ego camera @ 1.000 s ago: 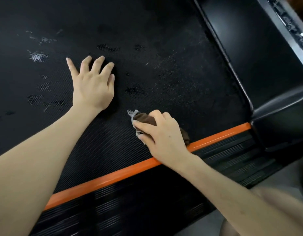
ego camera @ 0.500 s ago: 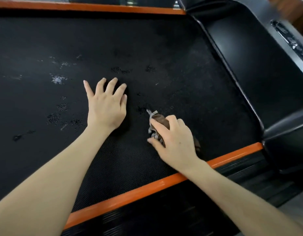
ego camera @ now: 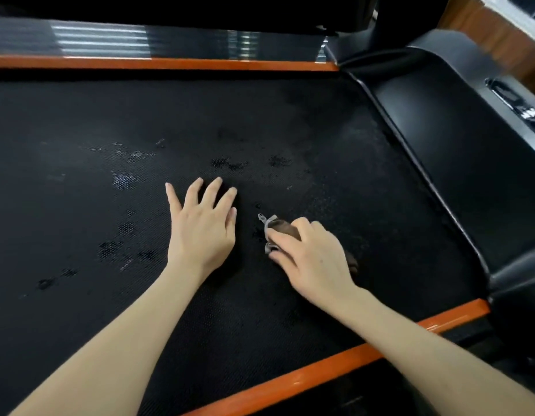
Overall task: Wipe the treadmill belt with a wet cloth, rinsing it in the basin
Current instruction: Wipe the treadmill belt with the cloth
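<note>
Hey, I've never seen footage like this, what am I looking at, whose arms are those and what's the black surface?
These are a person's two bare arms, filmed by a camera worn on their head, looking down. The black textured surface is a treadmill belt, edged by orange rails. The left hand rests flat on it, fingers spread. The right hand grips a bunched brown cloth against the belt. The blotches further left look like wet patches.
</note>
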